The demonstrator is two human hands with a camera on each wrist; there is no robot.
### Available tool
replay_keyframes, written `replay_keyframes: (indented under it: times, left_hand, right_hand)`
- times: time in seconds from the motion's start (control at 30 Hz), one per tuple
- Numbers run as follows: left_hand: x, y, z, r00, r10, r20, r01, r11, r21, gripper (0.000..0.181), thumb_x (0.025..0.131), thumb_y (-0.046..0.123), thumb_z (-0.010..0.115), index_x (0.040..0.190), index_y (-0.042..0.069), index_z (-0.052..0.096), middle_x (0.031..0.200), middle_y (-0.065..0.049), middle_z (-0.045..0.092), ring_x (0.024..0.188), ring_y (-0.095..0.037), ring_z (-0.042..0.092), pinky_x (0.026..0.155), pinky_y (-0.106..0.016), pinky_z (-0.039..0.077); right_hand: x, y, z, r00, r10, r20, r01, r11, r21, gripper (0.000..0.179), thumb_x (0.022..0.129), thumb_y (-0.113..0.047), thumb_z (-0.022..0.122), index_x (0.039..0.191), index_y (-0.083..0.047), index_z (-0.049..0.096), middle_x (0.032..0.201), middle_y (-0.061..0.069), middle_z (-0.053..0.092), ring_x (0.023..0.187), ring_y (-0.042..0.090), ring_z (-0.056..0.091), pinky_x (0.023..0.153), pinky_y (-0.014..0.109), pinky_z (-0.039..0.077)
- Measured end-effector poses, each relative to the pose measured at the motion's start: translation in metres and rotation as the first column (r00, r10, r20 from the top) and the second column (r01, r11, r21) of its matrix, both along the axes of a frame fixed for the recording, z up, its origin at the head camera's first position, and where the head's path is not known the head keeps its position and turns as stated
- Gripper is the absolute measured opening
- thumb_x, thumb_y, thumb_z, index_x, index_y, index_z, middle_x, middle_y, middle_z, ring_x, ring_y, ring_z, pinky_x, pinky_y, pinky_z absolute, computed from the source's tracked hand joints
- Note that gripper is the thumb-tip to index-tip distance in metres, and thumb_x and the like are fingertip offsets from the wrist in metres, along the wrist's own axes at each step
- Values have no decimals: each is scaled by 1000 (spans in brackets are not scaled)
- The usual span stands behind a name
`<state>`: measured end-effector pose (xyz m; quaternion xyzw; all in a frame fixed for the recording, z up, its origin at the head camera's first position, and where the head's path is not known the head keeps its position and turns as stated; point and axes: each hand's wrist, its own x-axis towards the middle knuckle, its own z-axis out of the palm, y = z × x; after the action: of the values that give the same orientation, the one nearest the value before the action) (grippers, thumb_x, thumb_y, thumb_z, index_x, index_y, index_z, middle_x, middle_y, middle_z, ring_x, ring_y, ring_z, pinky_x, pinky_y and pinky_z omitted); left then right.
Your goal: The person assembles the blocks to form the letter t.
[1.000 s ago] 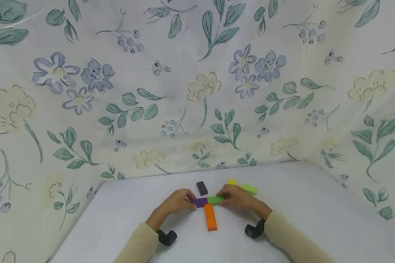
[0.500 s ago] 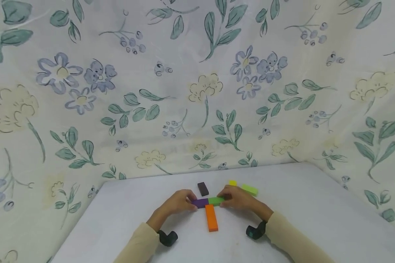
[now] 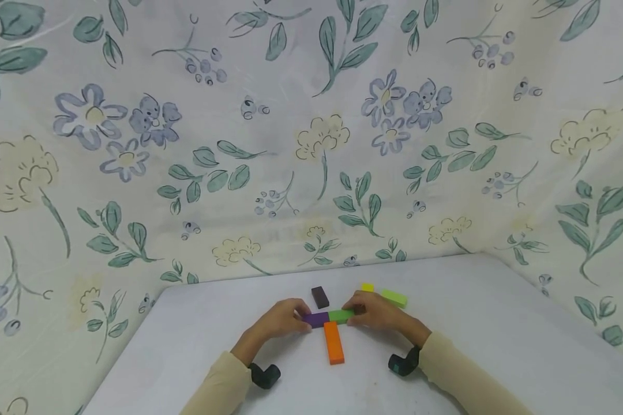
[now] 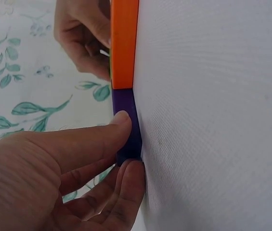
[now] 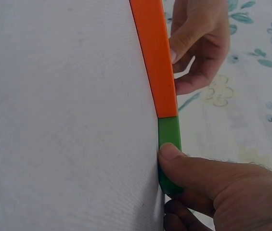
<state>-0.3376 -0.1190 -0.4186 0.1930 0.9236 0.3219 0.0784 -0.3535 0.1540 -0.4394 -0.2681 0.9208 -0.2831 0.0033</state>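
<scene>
A purple block [image 3: 319, 320] and a green block [image 3: 338, 316] lie end to end in a row on the white table. My left hand [image 3: 282, 319] pinches the purple block near its outer end, thumb on the near face and fingertips around the end, as the left wrist view shows. On the other side, my right hand [image 3: 378, 312] holds the green block, its thumb [image 5: 171, 152] against the near face and the other fingers partly hidden behind. An orange block [image 3: 334, 343] points toward me from where the two meet, its far end right at their joint.
Behind the row lies a dark brown block [image 3: 320, 297]. A yellow block [image 3: 367, 287] and a lime green block [image 3: 395, 298] sit beyond my right hand. A floral cloth [image 3: 270, 230] hangs behind the table's far edge.
</scene>
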Motion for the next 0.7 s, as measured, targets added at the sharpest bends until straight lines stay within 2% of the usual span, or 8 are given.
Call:
replay_keyframes:
  times: [0.4, 0.7]
  left_hand:
    - [-1, 0, -4, 1000, -13, -18, 13, 1000, 5, 24, 86, 17, 79, 108, 12, 69, 104, -4, 68, 93, -19, 60, 88, -43, 56]
    - [-1, 2, -3, 999, -25, -35, 25, 1000, 6, 24, 86, 16, 78, 108, 10, 70, 103, -5, 68, 92, -19, 59, 86, -41, 57]
  right_hand:
    - [1, -1, -2, 1000, -2, -2, 2, 1000, -7, 28, 86, -22, 79, 113, -18, 75, 94, -11, 63, 88, 9, 54, 83, 22, 51]
    - [0, -1, -1, 1000, 3, -9, -3, 1000, -10, 27, 87, -20, 79, 113, -17, 75, 95, -10, 63, 89, 10, 54, 83, 23, 52]
